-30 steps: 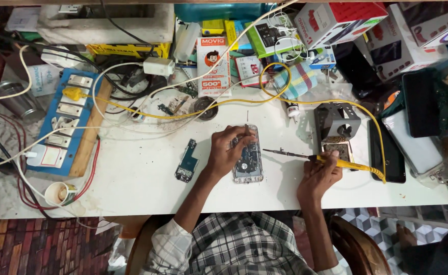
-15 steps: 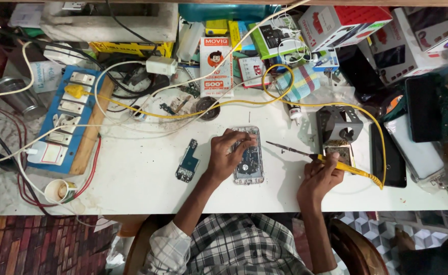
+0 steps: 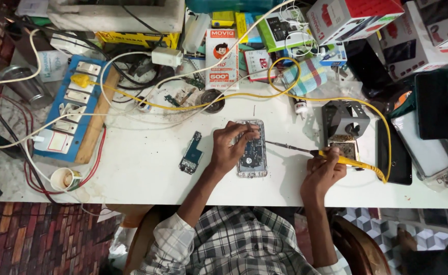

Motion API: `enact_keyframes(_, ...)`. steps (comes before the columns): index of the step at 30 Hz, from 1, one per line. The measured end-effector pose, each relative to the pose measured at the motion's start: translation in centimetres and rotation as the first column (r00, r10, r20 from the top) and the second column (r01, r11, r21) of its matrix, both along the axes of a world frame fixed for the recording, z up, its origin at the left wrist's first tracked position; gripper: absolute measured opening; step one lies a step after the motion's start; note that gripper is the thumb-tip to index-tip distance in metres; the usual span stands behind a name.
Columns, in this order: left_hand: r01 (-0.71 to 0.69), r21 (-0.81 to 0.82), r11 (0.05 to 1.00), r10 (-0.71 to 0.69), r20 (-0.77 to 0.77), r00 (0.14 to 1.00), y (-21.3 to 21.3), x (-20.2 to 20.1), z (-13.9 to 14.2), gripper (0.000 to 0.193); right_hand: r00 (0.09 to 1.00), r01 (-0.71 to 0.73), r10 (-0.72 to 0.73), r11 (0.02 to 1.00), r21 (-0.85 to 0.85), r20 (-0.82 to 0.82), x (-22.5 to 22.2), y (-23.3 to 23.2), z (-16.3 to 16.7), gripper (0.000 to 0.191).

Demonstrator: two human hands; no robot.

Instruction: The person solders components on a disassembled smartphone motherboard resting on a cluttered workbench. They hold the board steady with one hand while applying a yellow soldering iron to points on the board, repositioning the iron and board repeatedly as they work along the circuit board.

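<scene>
- Head view: opened phone (image 3: 252, 149) lies flat on the white bench (image 3: 142, 168), back cover off, internals exposed.
- Left hand (image 3: 230, 148) rests on the phone's left edge, fingers curled onto its top, pinning it.
- Right hand (image 3: 323, 172), right of the phone, has its fingers closed around a yellow-handled soldering iron (image 3: 310, 151).
- Change: the iron tip now reaches the phone's right edge; a second ago it stood further right. Judgement: contact with the board is imminent.
- Loose circuit board (image 3: 191, 153) lies left of the phone, unmoved.
</scene>
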State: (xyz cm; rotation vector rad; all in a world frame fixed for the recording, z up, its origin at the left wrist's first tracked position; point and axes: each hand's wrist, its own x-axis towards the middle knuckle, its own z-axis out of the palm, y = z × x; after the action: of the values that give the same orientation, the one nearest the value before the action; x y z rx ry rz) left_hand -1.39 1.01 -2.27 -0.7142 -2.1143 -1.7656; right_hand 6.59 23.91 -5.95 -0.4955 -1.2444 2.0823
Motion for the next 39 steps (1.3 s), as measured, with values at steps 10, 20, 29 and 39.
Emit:
enact_keyframes(10,0.003,0.028,1.0,-0.003,-0.001,1.0,0.3,0.2,-0.1,0.009,0.997,-0.046,0.037,0.985,0.166,0.061,0.4,-0.8,1.3,0.037)
enact_keyframes(20,-0.027,0.015,1.0,0.027,-0.023,0.999,0.7,0.6,-0.1,0.008,0.994,-0.026,0.005,0.981,0.193,0.109,0.2,-0.6,1.0,0.04)
enact_keyframes(29,-0.017,0.012,1.0,0.017,0.001,1.0,0.8,1.1,-0.1,0.01,0.998,0.005,-0.011,0.995,0.095,0.064,0.5,0.0,0.4,0.039)
enact_keyframes(39,-0.018,-0.024,1.0,0.018,-0.001,1.0,0.6,0.8,0.0,0.007,0.998,-0.001,-0.007,0.993,0.12,0.061,0.4,0.3,-0.2,0.038)
